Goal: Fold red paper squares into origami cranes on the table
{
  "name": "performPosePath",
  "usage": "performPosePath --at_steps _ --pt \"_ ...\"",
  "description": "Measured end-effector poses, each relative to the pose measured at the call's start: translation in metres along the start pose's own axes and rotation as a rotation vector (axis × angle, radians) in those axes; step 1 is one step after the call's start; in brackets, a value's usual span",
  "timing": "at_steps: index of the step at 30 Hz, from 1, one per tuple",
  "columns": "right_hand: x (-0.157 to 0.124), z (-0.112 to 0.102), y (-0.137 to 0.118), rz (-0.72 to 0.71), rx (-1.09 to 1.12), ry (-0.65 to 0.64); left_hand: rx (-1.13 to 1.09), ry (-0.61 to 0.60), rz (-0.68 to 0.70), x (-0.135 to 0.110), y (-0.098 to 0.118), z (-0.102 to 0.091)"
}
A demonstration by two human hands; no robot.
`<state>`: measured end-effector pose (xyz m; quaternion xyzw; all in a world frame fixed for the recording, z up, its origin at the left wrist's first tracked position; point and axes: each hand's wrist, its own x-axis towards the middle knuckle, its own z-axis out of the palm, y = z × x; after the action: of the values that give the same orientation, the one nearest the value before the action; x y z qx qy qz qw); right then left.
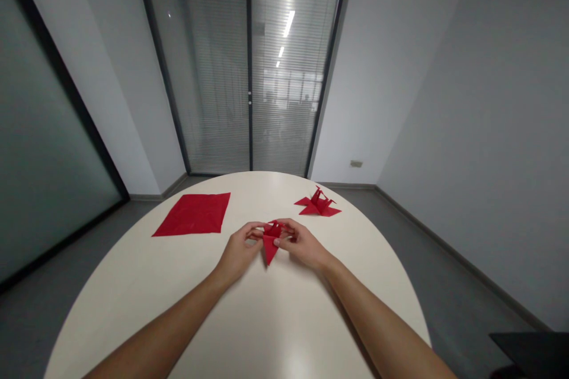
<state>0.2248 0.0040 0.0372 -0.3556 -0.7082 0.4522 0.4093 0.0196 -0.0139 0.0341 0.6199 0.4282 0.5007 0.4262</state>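
A red folded paper crane [271, 244] is between my two hands, just above the middle of the table, one pointed flap aimed down toward me. My left hand [243, 249] grips its left side with curled fingers. On the other side my right hand [302, 243] pinches it, thumb on the front face and fingers behind. The far part of the crane is partly hidden by my fingers. Beyond my right hand lie finished-looking red paper cranes [318, 204], grouped close together with wings spread. To the left a flat red paper sheet [193, 214] rests on the tabletop.
The round white table [146, 302] fills the lower view, its curved edge dropping to a grey floor. A glass door with blinds [288, 118] stands behind it. At the lower right corner is a dark flat object [533, 346].
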Motion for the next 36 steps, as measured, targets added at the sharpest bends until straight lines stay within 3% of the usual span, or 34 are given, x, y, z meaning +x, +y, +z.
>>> performPosePath --at_steps 14,19,25,32,36 --pt "0.002 0.002 -0.002 0.029 0.088 -0.001 0.058 0.006 0.047 -0.003 0.01 0.003" --pt "0.002 0.0 -0.007 -0.003 0.052 -0.031 0.048 0.08 0.063 0.002 0.003 -0.001" --pt "0.001 -0.001 -0.008 0.009 0.094 -0.112 0.003 0.086 0.035 0.006 -0.004 -0.002" --pt "0.004 0.003 0.0 0.059 0.153 -0.013 -0.023 0.063 -0.039 0.004 -0.004 0.001" --pt "0.005 0.005 0.002 0.076 0.135 0.029 0.019 0.068 0.01 0.004 -0.005 0.0"
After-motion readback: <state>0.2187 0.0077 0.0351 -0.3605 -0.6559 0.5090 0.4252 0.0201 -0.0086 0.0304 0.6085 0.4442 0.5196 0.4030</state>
